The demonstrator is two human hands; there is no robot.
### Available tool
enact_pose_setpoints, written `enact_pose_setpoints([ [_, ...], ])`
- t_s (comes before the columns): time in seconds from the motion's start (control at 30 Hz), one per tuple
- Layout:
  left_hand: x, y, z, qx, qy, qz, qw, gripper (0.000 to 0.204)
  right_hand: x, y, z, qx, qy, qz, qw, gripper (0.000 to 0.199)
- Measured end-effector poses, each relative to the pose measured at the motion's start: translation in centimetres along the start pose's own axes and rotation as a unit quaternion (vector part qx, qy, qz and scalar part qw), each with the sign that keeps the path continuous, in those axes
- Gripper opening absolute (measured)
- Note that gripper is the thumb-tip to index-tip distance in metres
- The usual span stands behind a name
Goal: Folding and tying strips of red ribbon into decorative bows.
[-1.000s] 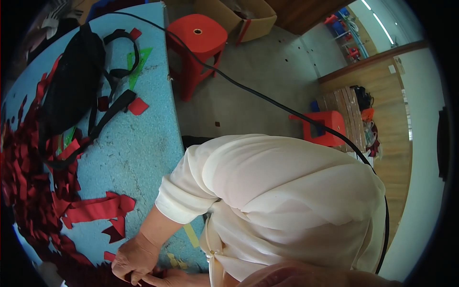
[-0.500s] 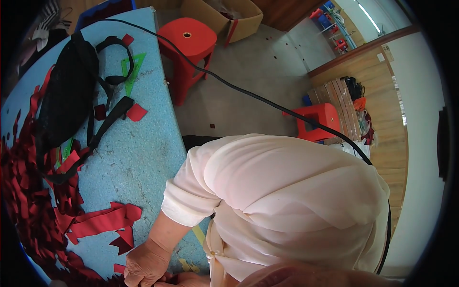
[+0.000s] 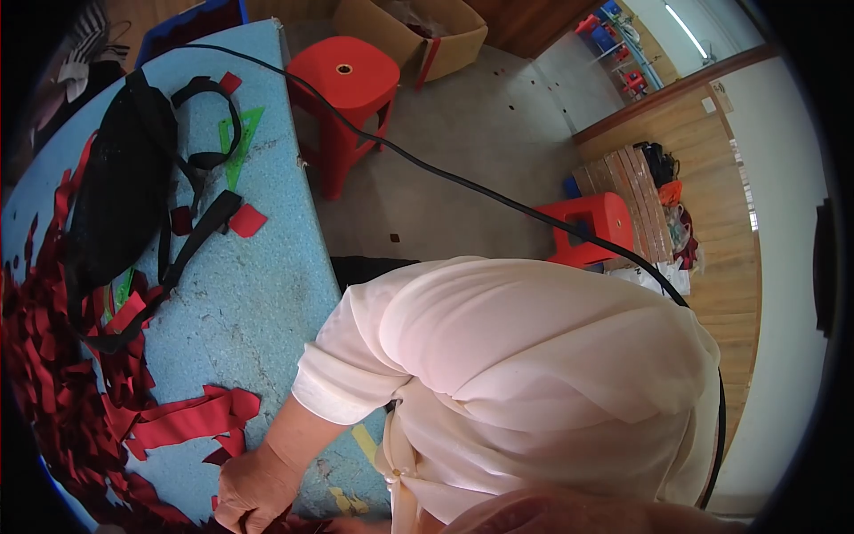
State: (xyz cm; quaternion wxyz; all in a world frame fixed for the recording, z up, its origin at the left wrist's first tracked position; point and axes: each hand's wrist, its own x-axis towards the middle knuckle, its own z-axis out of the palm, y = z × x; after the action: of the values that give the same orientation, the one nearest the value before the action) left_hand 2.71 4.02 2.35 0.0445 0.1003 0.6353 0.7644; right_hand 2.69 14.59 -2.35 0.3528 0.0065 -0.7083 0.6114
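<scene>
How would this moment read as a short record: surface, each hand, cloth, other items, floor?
Surface: speckled blue table
Right hand: fingers curled, close to a red cloth strip; grip unclear
Left hand: mostly cut off by the lower edge
Cloth: dark red pieces heaped along the picture's left
Other items: black bag with straps, green set square
Floor: red stool beside the table, open cardboard box beyond

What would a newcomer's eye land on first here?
Likely the pale blouse, filling the lower middle, with the right hand near the bottom edge. Then the red scraps heaped along the left of the blue table, beside the black bag. The red stool stands out too, top, left of centre.
</scene>
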Motion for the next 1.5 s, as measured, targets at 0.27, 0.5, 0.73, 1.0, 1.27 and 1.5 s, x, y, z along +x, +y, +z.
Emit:
enact_pose_setpoints([
  [0.27,-0.9,3.0,-0.4,0.165,-0.103,-0.021,0.981,0.032,-0.2,0.2,0.0,-0.043,-0.181,0.066,0.980,0.028],
  [0.5,0.0,1.9,-3.3,0.350,-0.152,0.017,0.924,0.035,-0.3,0.2,0.4,-0.021,-0.179,0.052,0.982,0.030],
  [0.73,0.5,0.7,-3.7,0.251,-0.099,0.053,0.962,0.038,0.4,-1.0,0.7,-0.021,-0.167,0.120,0.978,0.039],
  [1.0,0.8,0.5,-3.5,0.281,-0.011,0.061,0.958,0.031,-0.1,-0.1,0.1,-0.016,-0.206,0.150,0.967,0.049],
  [1.27,0.9,0.4,-3.9,0.283,-0.024,0.026,0.958,0.026,-0.1,0.4,0.6,-0.055,-0.188,0.138,0.971,0.041],
  [1.5,1.5,0.2,-5.1,0.338,-0.075,0.013,0.938,0.025,0.0,0.6,0.6,-0.104,-0.134,0.085,0.982,0.035],
])
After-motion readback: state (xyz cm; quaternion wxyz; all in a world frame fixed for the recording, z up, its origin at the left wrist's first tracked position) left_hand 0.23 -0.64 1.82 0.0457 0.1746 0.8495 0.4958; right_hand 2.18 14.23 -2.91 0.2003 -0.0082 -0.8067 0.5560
